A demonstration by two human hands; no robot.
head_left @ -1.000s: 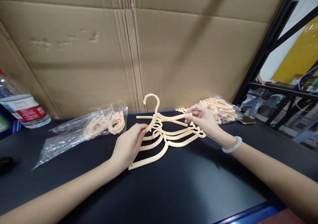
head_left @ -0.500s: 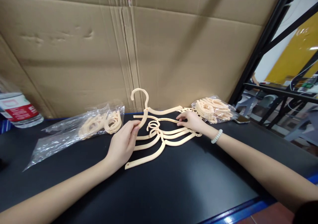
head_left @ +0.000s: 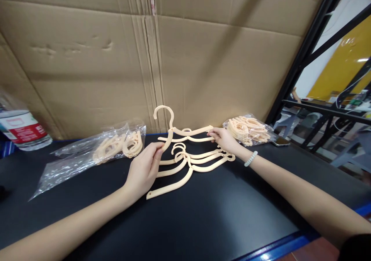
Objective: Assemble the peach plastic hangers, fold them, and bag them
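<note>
Upright above the table, a beige clothes hanger (head_left: pixel 191 132) has its hook raised, and my left hand (head_left: pixel 145 165) is closed around the end of its near arm. Just behind and below it is a second beige hanger (head_left: pixel 189 139), its right end between the pinched fingers of my right hand (head_left: pixel 222 138). Those fingers also come close to the upright hanger's far tip; whether they touch it I cannot tell. Several more hangers (head_left: pixel 176 187) lie overlapped on the table under my hands, partly hidden by the left one.
A clear plastic bag (head_left: pixel 72 169) with beige hanger parts lies left, another bag of parts (head_left: pixel 249 129) right. A phone (head_left: pixel 280 141) rests beside the latter. A large bottle (head_left: pixel 24 131) stands far left. Cardboard (head_left: pixel 220 68) walls the back of the black table (head_left: pixel 203 218).
My right hand has lifted slightly towards the upright hanger's far tip, and the second hanger has shifted back and turned with it. My left hand keeps its hold.
</note>
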